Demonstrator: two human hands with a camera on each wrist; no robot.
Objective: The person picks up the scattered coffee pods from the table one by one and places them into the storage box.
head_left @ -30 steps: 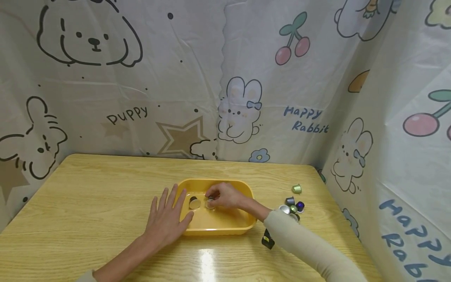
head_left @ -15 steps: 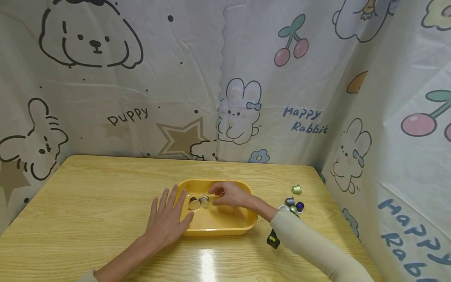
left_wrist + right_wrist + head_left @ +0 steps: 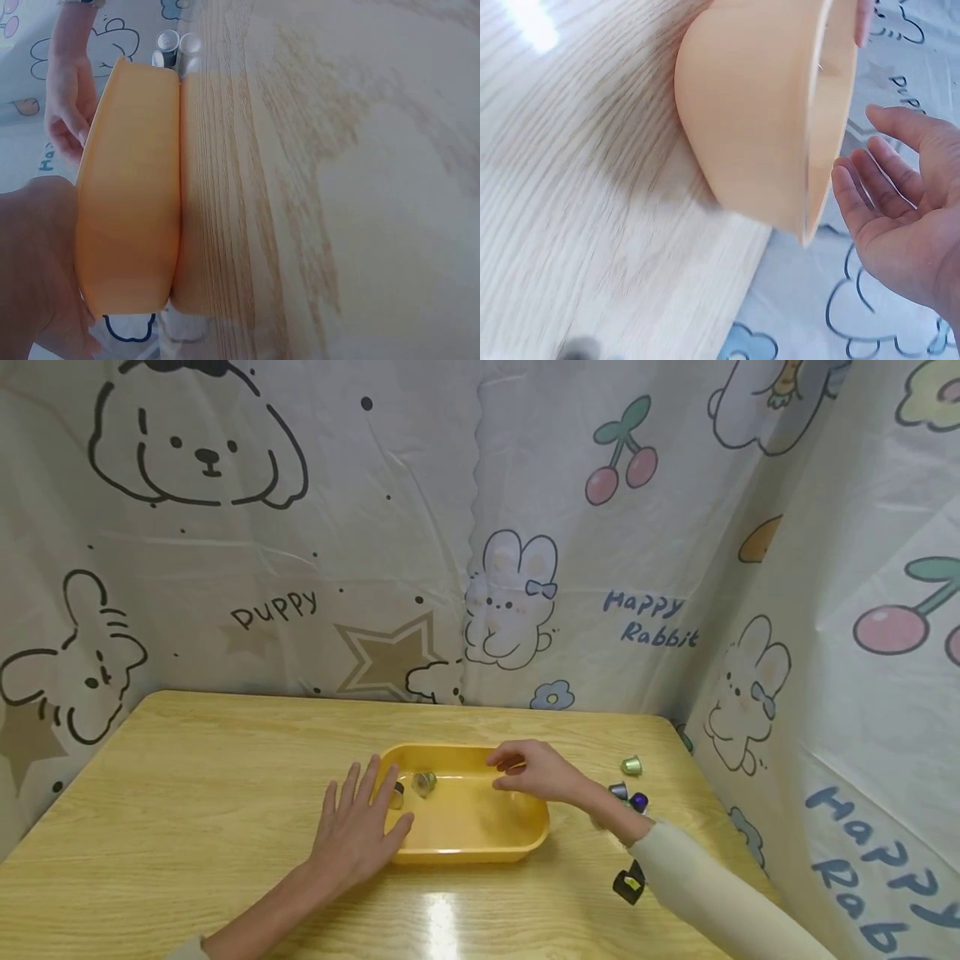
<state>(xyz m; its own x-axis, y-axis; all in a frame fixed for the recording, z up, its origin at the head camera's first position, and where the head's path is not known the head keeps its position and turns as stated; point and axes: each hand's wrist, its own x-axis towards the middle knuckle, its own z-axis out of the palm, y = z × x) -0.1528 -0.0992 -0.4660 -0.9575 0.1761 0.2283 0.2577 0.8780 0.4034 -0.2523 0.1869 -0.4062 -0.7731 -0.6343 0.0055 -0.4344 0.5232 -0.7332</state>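
A yellow tray point(image 3: 472, 817) sits between the two hands, its left end under the fingers of the left hand point(image 3: 355, 828) and its right end below the right hand point(image 3: 542, 770). Inside it, a small green-gold cup point(image 3: 424, 783) lies just to the right of the left hand's fingertips, and a second cup point(image 3: 397, 797) shows beside the index finger, which partly hides it. The left hand rests on the tray's rim with straight, spread fingers. The right hand holds nothing: its fingers bend loosely, with the thumb apart from them.

To the right of the right hand, past its wrist, a grey cup point(image 3: 618, 791) and a purple cup point(image 3: 638, 802) lie close together, the forearm hiding part of that group. A green cup point(image 3: 632, 766) lies apart, farther from the person. A black device point(image 3: 628, 886) shows beside the right sleeve point(image 3: 731, 893). The wooden table point(image 3: 225, 777) spreads beneath both hands; beyond them hangs a printed cloth point(image 3: 405, 535).
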